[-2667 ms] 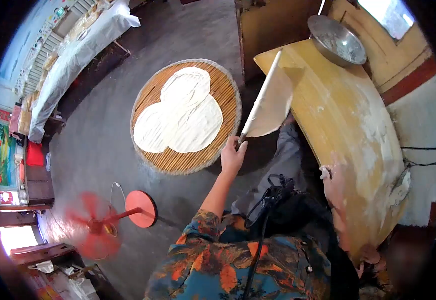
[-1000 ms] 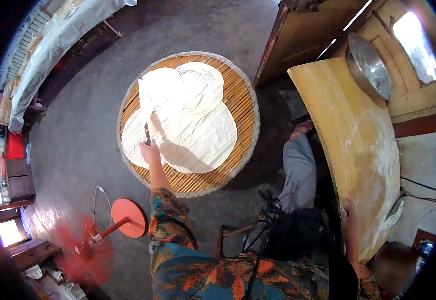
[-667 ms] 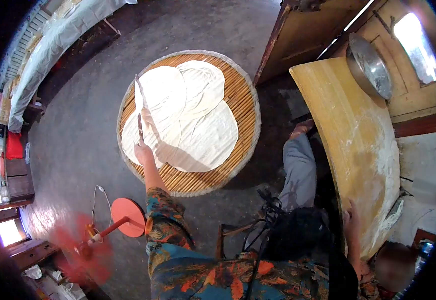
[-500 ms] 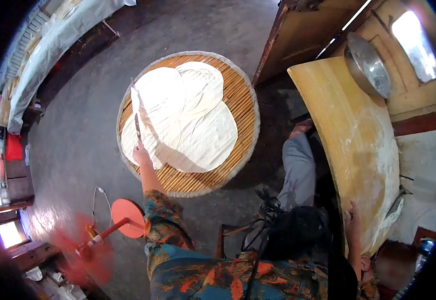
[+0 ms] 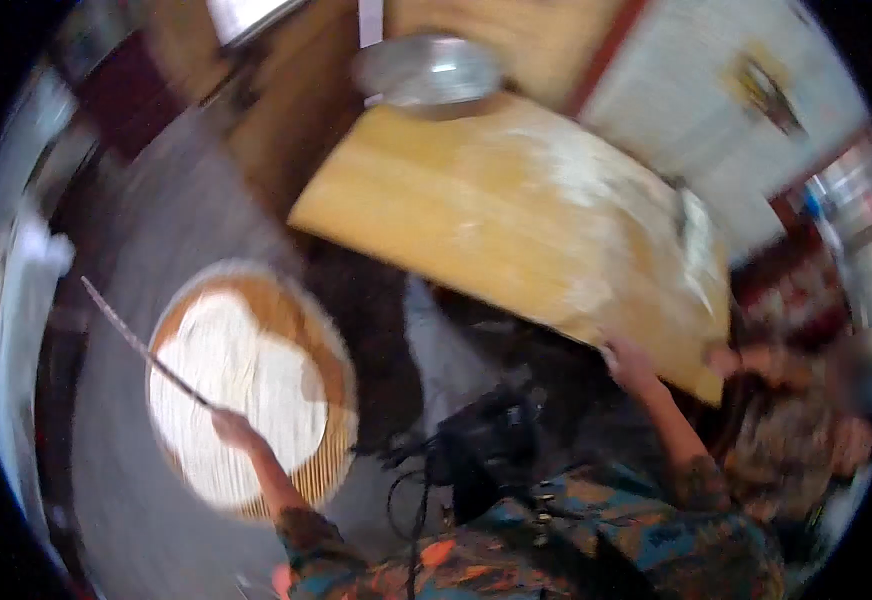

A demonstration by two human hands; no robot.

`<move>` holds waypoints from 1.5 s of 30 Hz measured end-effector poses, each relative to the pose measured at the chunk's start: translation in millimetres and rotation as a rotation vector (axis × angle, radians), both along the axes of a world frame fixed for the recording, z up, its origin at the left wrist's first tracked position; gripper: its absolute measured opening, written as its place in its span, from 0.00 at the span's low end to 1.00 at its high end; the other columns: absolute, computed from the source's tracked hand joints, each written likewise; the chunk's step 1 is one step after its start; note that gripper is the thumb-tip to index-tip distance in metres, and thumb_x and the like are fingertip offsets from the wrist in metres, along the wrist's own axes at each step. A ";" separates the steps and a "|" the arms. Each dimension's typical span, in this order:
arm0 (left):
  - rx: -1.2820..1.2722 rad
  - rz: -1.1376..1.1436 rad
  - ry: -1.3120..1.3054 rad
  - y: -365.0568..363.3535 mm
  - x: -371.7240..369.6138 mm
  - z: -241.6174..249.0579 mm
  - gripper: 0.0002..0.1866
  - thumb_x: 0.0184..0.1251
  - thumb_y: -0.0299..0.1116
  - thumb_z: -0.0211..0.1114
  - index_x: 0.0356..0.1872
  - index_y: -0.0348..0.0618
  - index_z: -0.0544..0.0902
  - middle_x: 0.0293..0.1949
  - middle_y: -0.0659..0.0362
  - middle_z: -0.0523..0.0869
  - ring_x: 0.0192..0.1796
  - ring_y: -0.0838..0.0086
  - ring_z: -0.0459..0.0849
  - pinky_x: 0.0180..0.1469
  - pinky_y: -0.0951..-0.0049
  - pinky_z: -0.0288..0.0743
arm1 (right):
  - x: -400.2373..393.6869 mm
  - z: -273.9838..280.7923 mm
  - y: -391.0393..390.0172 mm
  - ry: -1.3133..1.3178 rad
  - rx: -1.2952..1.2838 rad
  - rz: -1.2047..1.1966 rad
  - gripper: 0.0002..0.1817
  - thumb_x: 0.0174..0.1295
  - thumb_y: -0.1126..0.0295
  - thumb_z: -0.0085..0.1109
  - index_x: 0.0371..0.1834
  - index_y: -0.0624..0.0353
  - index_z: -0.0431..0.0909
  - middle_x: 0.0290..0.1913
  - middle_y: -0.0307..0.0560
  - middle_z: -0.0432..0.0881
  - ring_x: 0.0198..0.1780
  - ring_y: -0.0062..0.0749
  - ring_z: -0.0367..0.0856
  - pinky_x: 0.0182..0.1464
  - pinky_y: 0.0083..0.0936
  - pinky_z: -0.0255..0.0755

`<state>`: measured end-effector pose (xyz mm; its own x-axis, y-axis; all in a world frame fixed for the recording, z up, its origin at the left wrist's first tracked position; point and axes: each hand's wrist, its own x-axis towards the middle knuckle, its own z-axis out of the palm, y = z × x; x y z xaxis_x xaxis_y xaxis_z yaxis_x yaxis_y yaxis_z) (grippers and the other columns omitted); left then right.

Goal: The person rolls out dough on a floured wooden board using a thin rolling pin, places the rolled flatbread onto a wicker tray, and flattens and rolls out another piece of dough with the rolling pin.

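My left hand point(image 5: 236, 430) is closed around one end of a long thin stick point(image 5: 146, 350), which slants up and left past the tray's rim. Beneath the hand and stick, thin pale sheets of dough point(image 5: 241, 385) lie overlapping on a round slatted tray point(image 5: 336, 465). My right hand point(image 5: 628, 362) is at the near edge of a yellowish wooden board point(image 5: 436, 200) dusted with flour. Its fingers look stretched toward the board and I see nothing in them, though motion blurs them.
A metal basin point(image 5: 426, 75) stands at the board's far edge. At right sits another person point(image 5: 786, 430), a hand point(image 5: 726, 360) by the board's corner. Dark straps and a black bag point(image 5: 486, 440) hang before my body. Grey floor point(image 5: 116, 430) surrounds the tray.
My view has swung right, so the tray now appears lower left and the board central. The stick has turned away from the dough and points outward. The other person shows more.
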<state>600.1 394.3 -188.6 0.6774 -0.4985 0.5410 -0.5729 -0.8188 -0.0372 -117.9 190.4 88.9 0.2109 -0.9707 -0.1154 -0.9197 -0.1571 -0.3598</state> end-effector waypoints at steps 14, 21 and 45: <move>0.048 -0.904 0.615 -292.1 -327.7 225.5 0.16 0.72 0.44 0.55 0.34 0.39 0.75 0.27 0.40 0.79 0.31 0.43 0.79 0.31 0.50 0.70 | -134.3 -65.3 -27.2 0.191 -0.243 -0.341 0.35 0.62 0.57 0.56 0.68 0.67 0.60 0.68 0.66 0.63 0.70 0.56 0.60 0.69 0.46 0.56; 0.161 -0.861 0.496 -359.6 -368.4 185.0 0.18 0.70 0.44 0.55 0.35 0.36 0.74 0.34 0.40 0.79 0.39 0.43 0.77 0.43 0.48 0.70 | -265.1 -108.4 -65.2 0.331 -0.182 -0.899 0.37 0.64 0.55 0.51 0.69 0.71 0.56 0.72 0.67 0.57 0.74 0.55 0.52 0.74 0.45 0.45; 0.187 -0.798 0.098 -382.2 -385.3 142.5 0.15 0.69 0.40 0.57 0.41 0.35 0.79 0.38 0.47 0.77 0.45 0.50 0.75 0.45 0.53 0.69 | -214.0 -96.2 -282.5 0.125 -0.264 -0.294 0.22 0.61 0.67 0.50 0.56 0.71 0.71 0.61 0.65 0.71 0.63 0.59 0.68 0.67 0.46 0.62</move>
